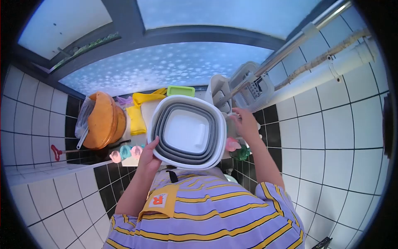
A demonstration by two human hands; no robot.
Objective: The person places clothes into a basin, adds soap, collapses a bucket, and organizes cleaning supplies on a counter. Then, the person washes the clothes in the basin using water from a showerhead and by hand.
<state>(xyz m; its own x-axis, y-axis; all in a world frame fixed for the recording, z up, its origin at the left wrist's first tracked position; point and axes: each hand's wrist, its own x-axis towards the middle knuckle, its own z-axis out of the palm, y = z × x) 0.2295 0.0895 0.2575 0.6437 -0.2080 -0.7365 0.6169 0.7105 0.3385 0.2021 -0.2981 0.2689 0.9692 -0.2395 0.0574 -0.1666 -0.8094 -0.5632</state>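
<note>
A white collapsible basin with grey folded walls [187,132] is tilted toward me in front of my body. My left hand [149,159] is closed on its lower left rim, the thumb on the inner side. Beyond the basin's right side, my right hand [246,125] reaches forward with bent fingers, thumb and fingertips apart. Its fingertips are beside a pale grey container [233,123]; whether they touch it I cannot tell. Below that hand are a pink item [232,144] and a green translucent bottle [240,153].
An orange bucket [101,120] stands at left beside yellow gloves [137,118]. A green tray [180,91] lies behind the basin. White caddies [219,93] and a grey basket [251,87] stand back right, under a metal pole [286,47] and white pipe [319,76].
</note>
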